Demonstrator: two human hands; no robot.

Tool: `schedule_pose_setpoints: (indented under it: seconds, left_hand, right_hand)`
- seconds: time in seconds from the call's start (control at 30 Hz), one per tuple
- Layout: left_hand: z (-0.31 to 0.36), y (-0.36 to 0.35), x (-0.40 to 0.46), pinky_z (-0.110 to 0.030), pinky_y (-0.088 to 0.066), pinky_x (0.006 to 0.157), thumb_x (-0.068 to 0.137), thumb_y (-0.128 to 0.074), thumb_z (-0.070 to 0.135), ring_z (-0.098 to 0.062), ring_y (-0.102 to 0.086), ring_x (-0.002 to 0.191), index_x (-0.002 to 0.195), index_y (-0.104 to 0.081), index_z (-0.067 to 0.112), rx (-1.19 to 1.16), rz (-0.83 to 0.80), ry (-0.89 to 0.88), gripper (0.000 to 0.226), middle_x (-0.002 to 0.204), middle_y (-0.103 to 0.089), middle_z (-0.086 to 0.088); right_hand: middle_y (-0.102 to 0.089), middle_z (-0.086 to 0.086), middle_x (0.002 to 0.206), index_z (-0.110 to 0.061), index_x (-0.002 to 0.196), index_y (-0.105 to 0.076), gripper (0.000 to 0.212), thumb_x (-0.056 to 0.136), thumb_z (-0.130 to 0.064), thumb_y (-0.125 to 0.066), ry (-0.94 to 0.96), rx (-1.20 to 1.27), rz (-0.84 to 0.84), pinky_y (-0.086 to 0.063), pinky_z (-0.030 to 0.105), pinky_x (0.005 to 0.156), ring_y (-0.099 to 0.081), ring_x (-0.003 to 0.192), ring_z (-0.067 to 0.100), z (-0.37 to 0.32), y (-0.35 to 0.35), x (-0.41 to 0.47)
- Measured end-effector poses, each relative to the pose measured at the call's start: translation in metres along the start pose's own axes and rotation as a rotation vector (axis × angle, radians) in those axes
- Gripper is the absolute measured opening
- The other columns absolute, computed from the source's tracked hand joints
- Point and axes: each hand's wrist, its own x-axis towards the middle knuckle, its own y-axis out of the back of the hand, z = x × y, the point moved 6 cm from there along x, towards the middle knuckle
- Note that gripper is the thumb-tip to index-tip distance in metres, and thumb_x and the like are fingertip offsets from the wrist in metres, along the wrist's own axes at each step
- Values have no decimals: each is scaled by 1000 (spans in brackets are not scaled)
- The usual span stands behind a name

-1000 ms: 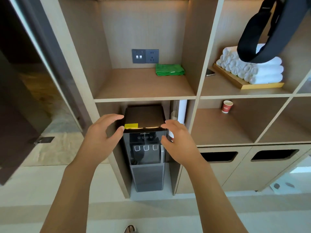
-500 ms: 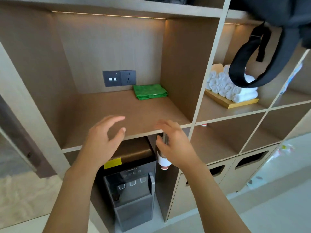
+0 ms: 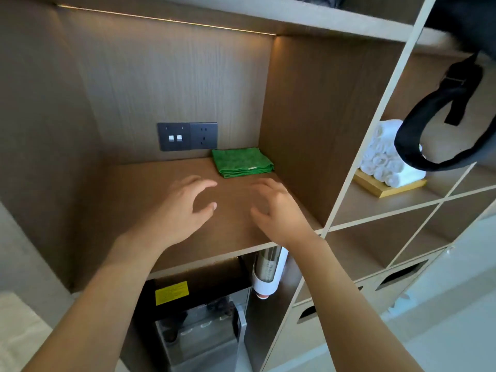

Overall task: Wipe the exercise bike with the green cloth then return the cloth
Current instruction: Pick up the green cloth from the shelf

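A folded green cloth [image 3: 242, 162] lies at the back right corner of a wooden shelf compartment [image 3: 150, 191], just below a wall socket. My left hand [image 3: 182, 208] hovers over the shelf, fingers spread and empty, a little short of the cloth and to its left. My right hand [image 3: 276, 208] is beside it, fingers apart and empty, just in front of the cloth's right end. Neither hand touches the cloth. The exercise bike is out of view.
A dark switch and socket plate [image 3: 187, 136] is on the back wall. Below the shelf stand a water dispenser [image 3: 198, 320] and a cup holder [image 3: 265, 272]. Rolled white towels [image 3: 386, 159] on a tray and a hanging black strap [image 3: 440, 122] fill the right compartment.
Both hands have risen from in front of the water dispenser into the shelf compartment and moved toward the green cloth. The view has come closer to the shelf.
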Motion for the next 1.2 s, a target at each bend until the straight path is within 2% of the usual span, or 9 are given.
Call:
schedule_pose_setpoints:
  seconds: [0.1, 0.23, 0.4, 0.57, 0.67, 0.83, 1.2]
  left_hand:
    - [-5, -5, 32, -39, -34, 119, 102, -64, 38, -16, -41, 146, 149, -55, 32, 52, -38, -30, 48, 153, -50, 9]
    - [-21, -16, 72, -37, -36, 115, 102, -64, 38, -20, -44, 143, 150, -54, 29, 184, -81, -29, 50, 151, -52, 4]
    - [-43, -30, 102, -39, -41, 114, 100, -64, 40, -22, -45, 144, 152, -50, 32, 310, -85, -8, 54, 155, -49, 3]
    - [-54, -46, 107, -41, -37, 116, 101, -61, 39, -21, -42, 143, 152, -48, 32, 318, 7, -36, 53, 154, -48, 3]
    - [-58, -55, 105, -43, -35, 117, 101, -58, 42, -20, -40, 144, 151, -48, 34, 317, -2, -72, 52, 153, -48, 4]
    - [-61, -55, 117, -43, -34, 120, 102, -59, 43, -18, -38, 147, 154, -46, 35, 233, -23, -34, 55, 156, -45, 6]
    - [-68, -49, 117, -41, -39, 116, 100, -62, 43, -20, -42, 143, 154, -47, 32, 165, -40, -24, 57, 154, -47, 5]
  right_hand:
    - [-53, 9, 150, -9, 145, -59, 50, 97, -18, -67, 5, -22, -38, -43, 46, 114, -49, 137, 32, 11, -6, 41]
    - [-43, 10, 160, -14, 152, -52, 54, 101, -27, -63, -36, -89, -136, -37, 46, 120, -40, 147, 32, 28, -22, 97]
    - [-44, 7, 158, -19, 152, -51, 53, 104, -38, -57, -45, -195, -187, -36, 49, 119, -41, 146, 31, 46, -43, 150]
    - [-44, 5, 160, -20, 152, -51, 52, 105, -42, -51, -64, -202, -177, -35, 46, 118, -41, 147, 30, 66, -62, 177]
    - [-39, 5, 166, -23, 156, -48, 54, 107, -46, -47, -84, -192, -175, -30, 47, 122, -36, 152, 29, 76, -74, 189]
    - [-32, 2, 171, -28, 161, -41, 58, 109, -52, -41, -125, -226, -214, -19, 47, 128, -27, 157, 26, 95, -87, 199]
    - [-29, -1, 172, -31, 162, -39, 59, 108, -55, -41, -159, -228, -244, -20, 43, 128, -24, 159, 21, 81, -83, 175]
